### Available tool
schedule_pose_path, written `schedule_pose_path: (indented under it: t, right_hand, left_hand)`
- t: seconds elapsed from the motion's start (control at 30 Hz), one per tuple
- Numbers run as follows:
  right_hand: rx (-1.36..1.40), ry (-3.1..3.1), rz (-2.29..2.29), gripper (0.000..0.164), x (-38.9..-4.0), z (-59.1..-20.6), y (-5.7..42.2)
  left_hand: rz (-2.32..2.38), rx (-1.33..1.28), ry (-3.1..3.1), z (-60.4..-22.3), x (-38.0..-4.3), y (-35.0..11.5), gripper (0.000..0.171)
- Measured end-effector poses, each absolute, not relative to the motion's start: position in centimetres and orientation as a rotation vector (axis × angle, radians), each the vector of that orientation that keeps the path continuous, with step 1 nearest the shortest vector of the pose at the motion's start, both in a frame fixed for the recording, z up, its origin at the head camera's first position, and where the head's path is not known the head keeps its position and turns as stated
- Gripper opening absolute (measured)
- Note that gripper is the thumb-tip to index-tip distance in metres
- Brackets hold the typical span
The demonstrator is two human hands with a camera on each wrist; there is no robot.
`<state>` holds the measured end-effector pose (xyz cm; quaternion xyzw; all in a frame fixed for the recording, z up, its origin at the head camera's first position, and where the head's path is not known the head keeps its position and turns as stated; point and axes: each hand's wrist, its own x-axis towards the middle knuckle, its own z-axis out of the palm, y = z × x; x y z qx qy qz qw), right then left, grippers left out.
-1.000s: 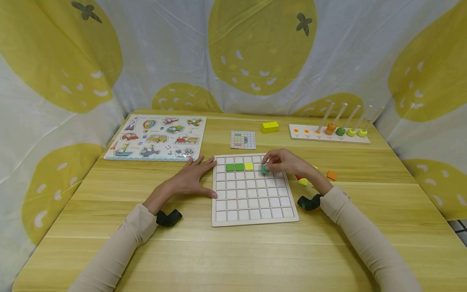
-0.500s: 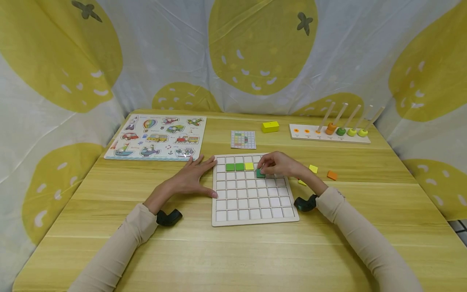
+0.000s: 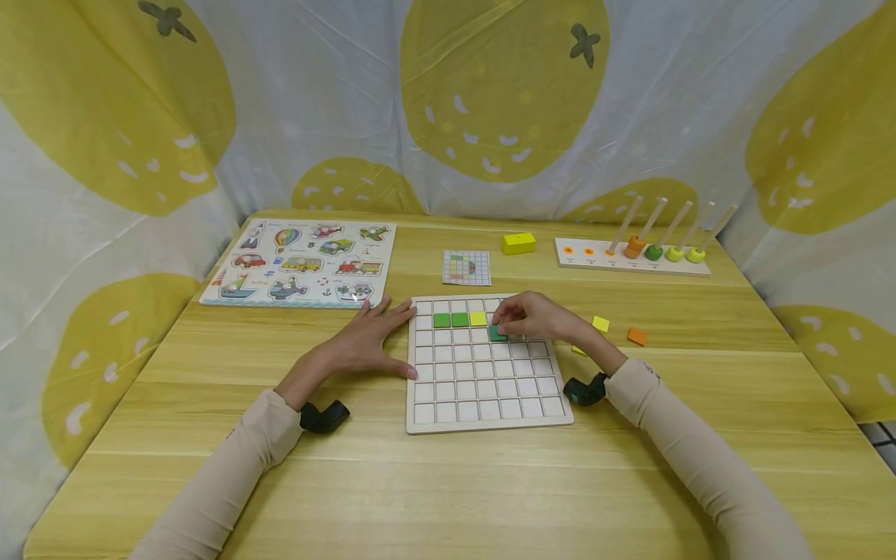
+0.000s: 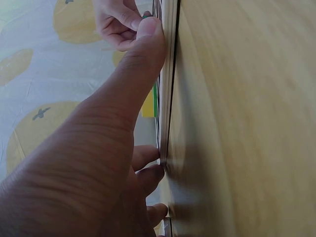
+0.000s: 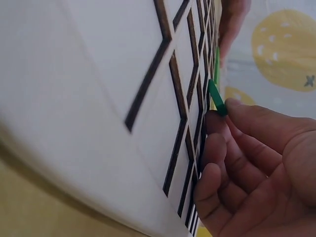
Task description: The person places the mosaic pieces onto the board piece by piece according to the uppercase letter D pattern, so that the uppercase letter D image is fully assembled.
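The white grid board point(image 3: 483, 389) lies flat in the head view, with two green tiles point(image 3: 450, 320) and a yellow tile point(image 3: 477, 319) side by side in its second row from the back. My right hand point(image 3: 537, 316) pinches a dark green tile point(image 3: 498, 334) between thumb and fingers, just right of and nearer than the yellow one. In the right wrist view this green tile point(image 5: 217, 98) stands tilted, its far end right at the grid. Fingers spread, my left hand point(image 3: 362, 341) rests along the board's left edge, its thumb point(image 4: 149, 28) on the rim.
Loose yellow point(image 3: 600, 323) and orange point(image 3: 636, 336) tiles lie right of the board. Behind it are a small pattern card point(image 3: 466, 267) and a yellow block point(image 3: 518, 243). A vehicle puzzle point(image 3: 301, 264) sits back left, a peg stand with rings point(image 3: 630, 257) back right.
My right hand has moved slightly left and nearer over the board with the dark green tile, slowing in the last half second. The left hand has stayed put.
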<state>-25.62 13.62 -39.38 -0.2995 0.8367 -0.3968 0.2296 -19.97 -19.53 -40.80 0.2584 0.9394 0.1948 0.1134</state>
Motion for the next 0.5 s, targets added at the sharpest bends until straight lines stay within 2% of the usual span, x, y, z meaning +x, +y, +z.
schedule_pose_path:
  t: [0.5]
  right_hand:
    - [-0.905, 2.302, -1.098, 0.011, -25.5, -39.39, 13.56]
  left_hand:
    - [0.583, 0.763, 2.754, -40.83, -19.99, -19.55, 0.112]
